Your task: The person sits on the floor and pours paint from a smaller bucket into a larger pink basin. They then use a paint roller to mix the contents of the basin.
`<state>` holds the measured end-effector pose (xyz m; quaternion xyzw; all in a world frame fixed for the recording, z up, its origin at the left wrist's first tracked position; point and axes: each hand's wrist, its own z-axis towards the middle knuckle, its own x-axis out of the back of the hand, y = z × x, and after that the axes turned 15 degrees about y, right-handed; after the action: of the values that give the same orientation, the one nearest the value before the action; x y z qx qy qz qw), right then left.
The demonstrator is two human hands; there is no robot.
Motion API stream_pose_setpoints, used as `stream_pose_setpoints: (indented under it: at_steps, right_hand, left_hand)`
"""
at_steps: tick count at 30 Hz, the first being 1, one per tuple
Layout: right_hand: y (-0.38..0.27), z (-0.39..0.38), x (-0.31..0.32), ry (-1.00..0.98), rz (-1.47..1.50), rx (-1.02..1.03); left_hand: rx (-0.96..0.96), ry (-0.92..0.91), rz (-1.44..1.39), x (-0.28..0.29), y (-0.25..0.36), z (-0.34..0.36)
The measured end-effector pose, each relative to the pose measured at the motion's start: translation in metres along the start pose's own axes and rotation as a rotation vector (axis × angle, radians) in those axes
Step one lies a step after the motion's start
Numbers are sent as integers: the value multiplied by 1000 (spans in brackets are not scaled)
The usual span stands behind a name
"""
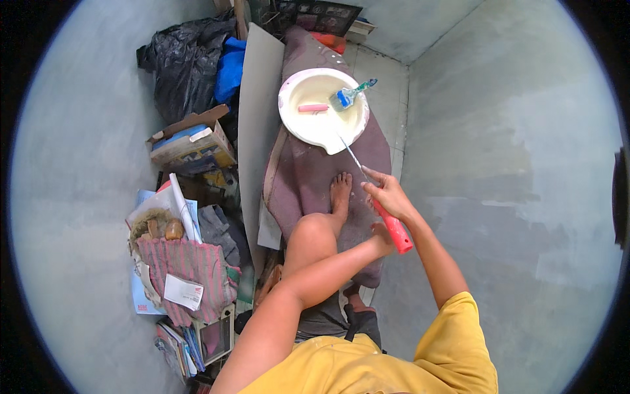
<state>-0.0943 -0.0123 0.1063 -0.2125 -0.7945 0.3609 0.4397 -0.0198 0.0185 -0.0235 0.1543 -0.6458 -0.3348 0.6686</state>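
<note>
My right hand [386, 196] is closed around the paint roller [398, 235], near where its red handle meets the thin metal rod. The rod slants up to the left into a white basin [286, 118] of pale paint. In the basin lies a pink roller sleeve [313, 108]; any join with the rod is hidden. My left forearm crosses over my leg, and my left hand [382, 235] is beside and partly behind the red handle, its fingers mostly hidden. A wide paintbrush [343, 99] with a green and blue handle leans on the basin's right rim.
A purplish mat [308, 167] lies under the basin and my bare foot. To the left stand a grey board [259, 125], a black plastic bag [187, 62], an open carton [197, 148] and a pile with striped cloth [203, 266]. A patchy painted wall [499, 197] rises at right.
</note>
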Motion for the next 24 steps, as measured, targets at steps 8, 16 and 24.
stream_pose_setpoints:
  at_steps: [8,16,24]
  right_hand:
    - [-22,-34,38,-53,-139,-85]
    - [-54,-21,60,-121,-163,-199]
    - [-23,15,20,-16,148,-130]
  left_hand:
    - [5,-182,173,-8,7,-5]
    - [9,-408,217,2,7,-1]
    - [-35,-375,170,-17,6,0]
